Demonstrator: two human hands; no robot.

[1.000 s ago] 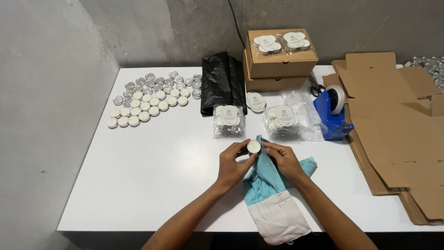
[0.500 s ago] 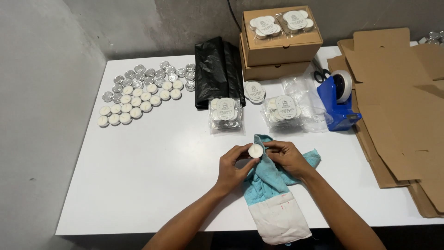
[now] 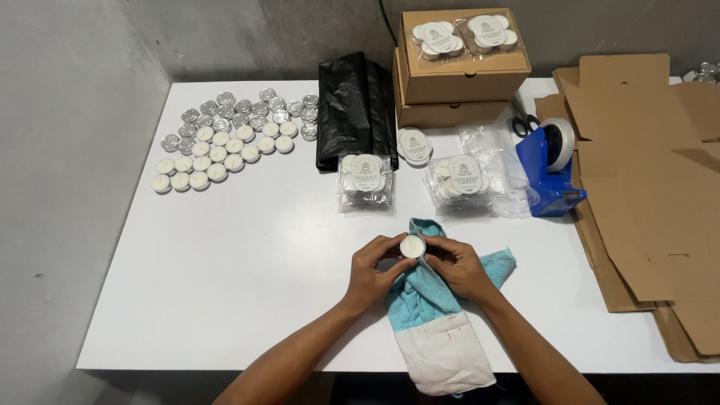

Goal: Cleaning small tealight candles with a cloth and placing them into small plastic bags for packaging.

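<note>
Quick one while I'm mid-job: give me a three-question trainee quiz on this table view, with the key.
1. True or false: the left hand and right hand both touch the small round white tealight candle.
2. What lies under the hands? A) black plastic bag B) blue-and-white cloth C) flat cardboard
3. What stands right of the clear packs of candles?

Key: 1 true. 2 B, the blue-and-white cloth. 3 the blue tape dispenser.

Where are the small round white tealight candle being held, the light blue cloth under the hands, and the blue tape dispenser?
small round white tealight candle (image 3: 412,246), head view, on its wax top.
light blue cloth (image 3: 495,264), head view, on its right-hand fold.
blue tape dispenser (image 3: 551,187), head view, on its blue base.
</note>
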